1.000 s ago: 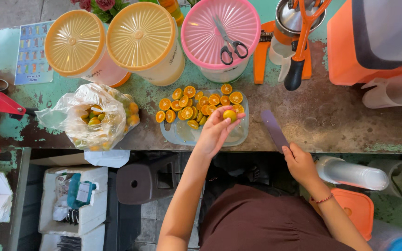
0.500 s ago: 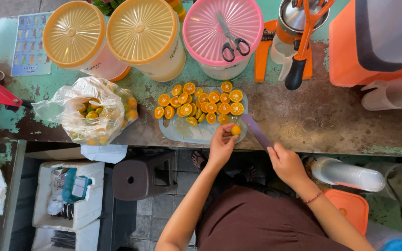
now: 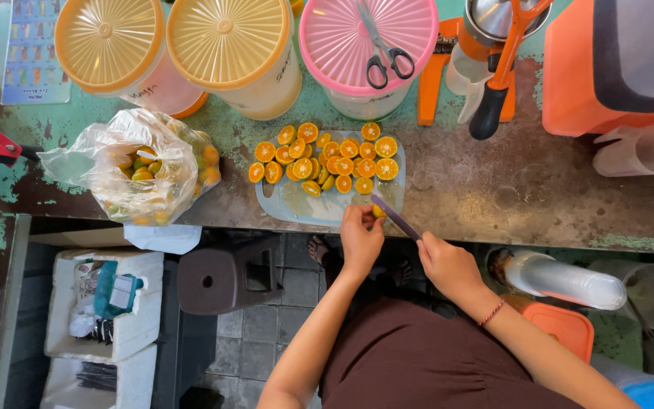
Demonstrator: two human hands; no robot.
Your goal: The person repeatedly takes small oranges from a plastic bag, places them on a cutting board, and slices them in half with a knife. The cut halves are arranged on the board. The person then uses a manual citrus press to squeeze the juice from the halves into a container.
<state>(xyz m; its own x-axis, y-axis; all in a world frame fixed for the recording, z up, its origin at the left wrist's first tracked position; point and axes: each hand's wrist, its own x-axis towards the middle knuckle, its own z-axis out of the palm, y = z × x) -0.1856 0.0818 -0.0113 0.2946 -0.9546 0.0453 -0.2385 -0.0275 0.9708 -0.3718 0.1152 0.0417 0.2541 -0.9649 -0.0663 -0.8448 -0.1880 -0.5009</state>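
Head view, looking straight down on a worn, green-painted counter [image 3: 493,197].

Left hand [image 3: 360,238]: fingers pinched together on a small orange citrus fruit [image 3: 378,211], pressing it to the near right corner of a pale cutting board [image 3: 297,208]. Only a sliver of the fruit shows past the fingertips.

Right hand [image 3: 448,266]: closed around the handle of a knife [image 3: 393,216]. The blade runs up and to the left from the fist, and its tip lies at the fruit, touching or just beside it; exact contact cannot be told.

On the far half of the board: a heap of halved citrus [image 3: 327,157], most cut faces up, orange flesh with greenish rinds.

Left of the board, touching the counter: a clear plastic bag [image 3: 134,170] of whole small citrus, mouth loosely open.

Far edge of the counter, left to right: two tubs with yellow lids [image 3: 225,38], then a tub with a pink lid [image 3: 369,38]. Black-handled scissors [image 3: 384,45] lie on the pink lid. To the right of it, an orange-framed hand press [image 3: 493,53] with a black-tipped lever, then an orange cooler [image 3: 607,68].

Below the counter: a dark brown plastic stool [image 3: 225,276], white foam boxes [image 3: 107,318], a stack of clear cups lying on its side [image 3: 562,280].
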